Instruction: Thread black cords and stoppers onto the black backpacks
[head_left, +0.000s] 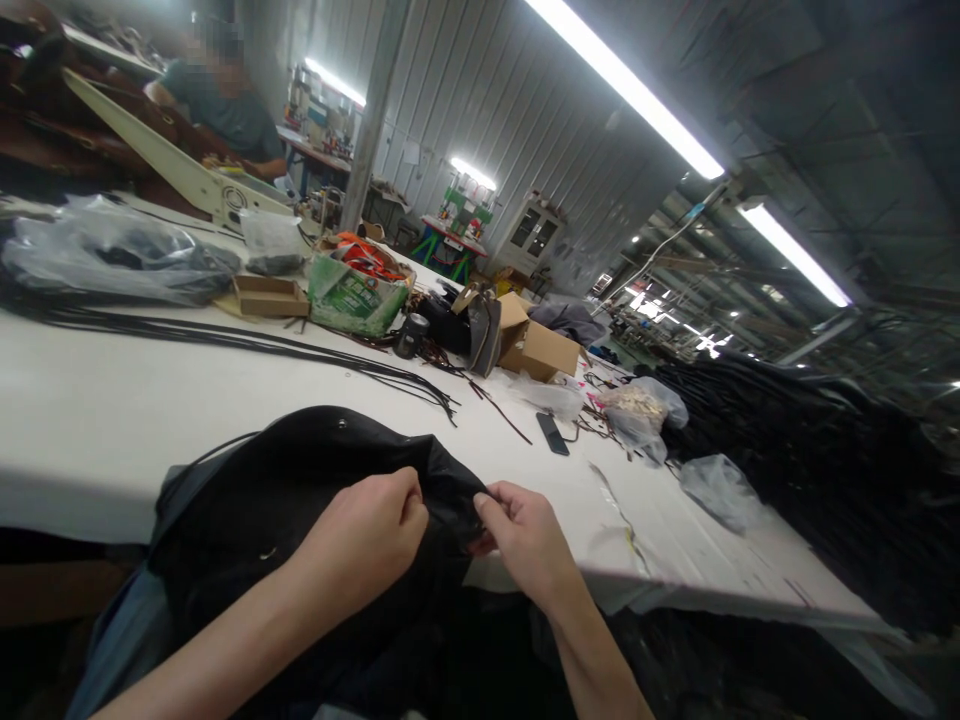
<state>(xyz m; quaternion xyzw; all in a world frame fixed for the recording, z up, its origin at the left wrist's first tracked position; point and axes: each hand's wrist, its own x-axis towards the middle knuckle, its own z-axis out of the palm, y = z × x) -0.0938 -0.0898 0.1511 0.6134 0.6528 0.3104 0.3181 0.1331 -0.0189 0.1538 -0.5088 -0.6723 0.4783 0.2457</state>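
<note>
A black leather bag (300,470), with small metal fittings along its upper edge, lies over the near table edge and across the lap. My left hand (379,525) is closed in a fist against its front; the fingertips, and any small part they grip, are hidden. With thumb and fingers, my right hand (517,525) pinches the bag's right rim. The leather between both hands is bunched and creased. A thin dark cord (221,447) arcs along the bag's left side.
On the white table (187,380) lie long black straps (300,350), a phone (553,434), a green bag (356,295), a cardboard box (536,345) and plastic bags (720,490). Black material (817,440) is heaped at right. A person (229,115) sits far left.
</note>
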